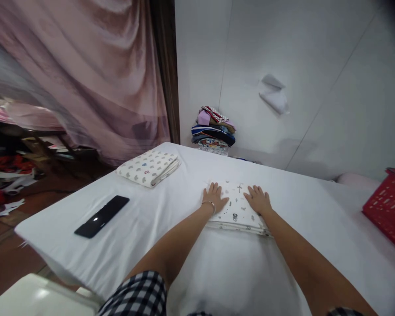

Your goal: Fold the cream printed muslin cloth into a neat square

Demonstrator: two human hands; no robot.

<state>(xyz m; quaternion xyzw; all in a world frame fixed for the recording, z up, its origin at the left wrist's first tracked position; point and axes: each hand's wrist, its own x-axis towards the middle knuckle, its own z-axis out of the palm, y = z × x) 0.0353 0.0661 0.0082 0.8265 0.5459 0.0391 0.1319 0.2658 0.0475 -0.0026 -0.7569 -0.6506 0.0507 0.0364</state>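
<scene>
A white printed cloth (237,210), folded into a flat rectangle with several layers along its near edge, lies on the white-covered table (151,219). My left hand (215,197) rests flat on its left side, fingers stretched away from me, a thin bracelet on the wrist. On the cloth's right side my right hand (258,199) presses down with fingers extended. Neither hand grasps anything. To the left lies a second folded cloth (148,168), white with grey and a few coloured prints. A black phone (102,216) is on the table nearer to me.
A stack of folded fabrics (213,129) stands beyond the far edge by the white wall (250,44). At the right edge is a red basket (388,206). Pink curtains (118,66) hang at the left. A white stool or chair (39,298) stands at lower left.
</scene>
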